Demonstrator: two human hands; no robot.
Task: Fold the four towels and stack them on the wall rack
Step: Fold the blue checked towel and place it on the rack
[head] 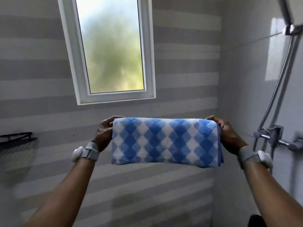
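A blue and white checked towel (165,142), folded into several layers, hangs in the air in front of the striped wall below the window. My left hand (105,131) grips its upper left corner and my right hand (229,135) grips its upper right corner, with the fold stretched level between them. A black wall rack (18,136) is fixed to the wall at the far left, well apart from the towel. No other towels are in view.
A frosted window (109,46) sits above the towel. On the right wall are a chrome shower mixer (275,138), its riser bar (282,79) and a shower head (291,13). A dark object (257,221) shows at the bottom right edge.
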